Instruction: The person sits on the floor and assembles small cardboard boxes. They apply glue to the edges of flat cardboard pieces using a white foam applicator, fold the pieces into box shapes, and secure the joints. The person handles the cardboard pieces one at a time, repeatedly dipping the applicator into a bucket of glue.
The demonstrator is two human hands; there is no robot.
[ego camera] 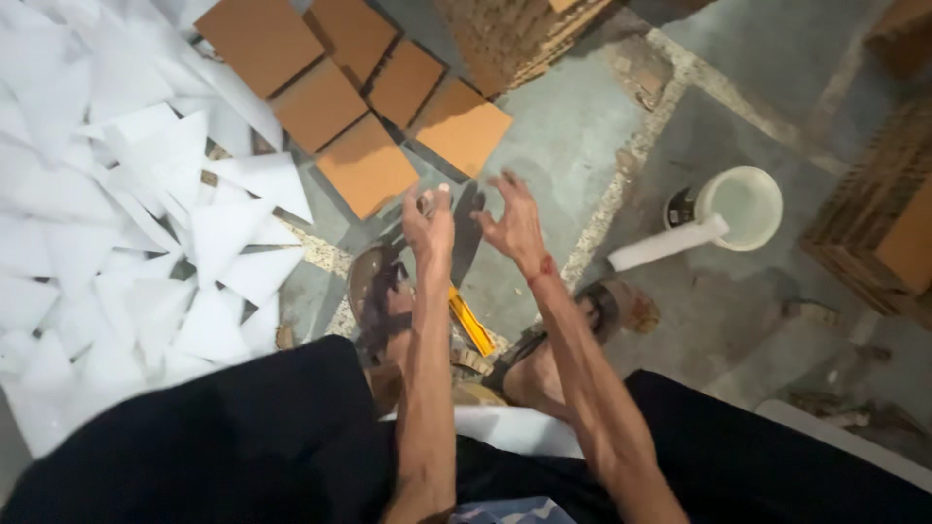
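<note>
Both my arms reach forward over my knees above the grey concrete floor. My left hand (428, 225) hangs with fingers loosely curled and holds nothing. My right hand (512, 222) is beside it with fingers spread apart, also holding nothing; a red thread circles its wrist. Just beyond the fingertips lie several brown cardboard squares (367, 165) laid side by side on the floor. A yellow cutter (471, 322) rests on the floor under my arms, between my sandalled feet (381, 296).
A heap of white triangular cut pieces (126, 213) covers the floor at left. A white pot with a white roller or stick (714, 218) stands at right. Stacks of corrugated cardboard (879, 218) rise at right and at top centre (515, 34).
</note>
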